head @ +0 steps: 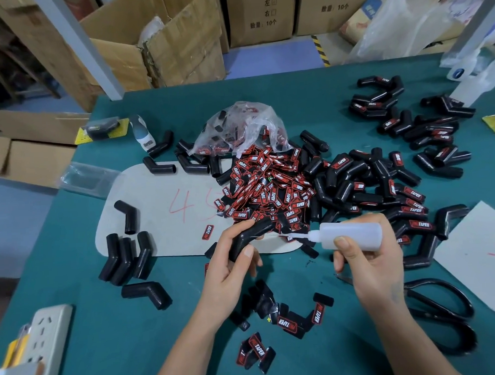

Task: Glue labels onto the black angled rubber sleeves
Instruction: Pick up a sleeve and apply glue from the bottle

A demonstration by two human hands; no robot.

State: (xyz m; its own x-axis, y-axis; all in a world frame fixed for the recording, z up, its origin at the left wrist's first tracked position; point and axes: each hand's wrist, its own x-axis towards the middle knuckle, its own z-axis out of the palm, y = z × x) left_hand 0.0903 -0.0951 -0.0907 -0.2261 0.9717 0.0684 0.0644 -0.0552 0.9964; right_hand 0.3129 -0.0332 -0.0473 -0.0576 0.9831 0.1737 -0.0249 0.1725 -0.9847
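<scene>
I look down at a teal table (73, 282) from a head camera. My left hand (230, 262) curls its fingers and thumb around 1 black angled rubber sleeve (250, 236), holding it just above the table near the middle. My right hand (370, 255) grips a translucent squeeze bottle (349, 235), its thin nozzle pointing left and touching or nearly touching the sleeve; I cannot tell which. Just beyond the hands lies a heap of red-and-black labels (269, 186) spilling from a clear plastic bag (243, 124) onto a grey board (155, 198). Plain sleeves (123, 257) lie to the left, labelled sleeves (407, 204) to the right. Black scissors (442, 309) rest beside my right wrist.
</scene>
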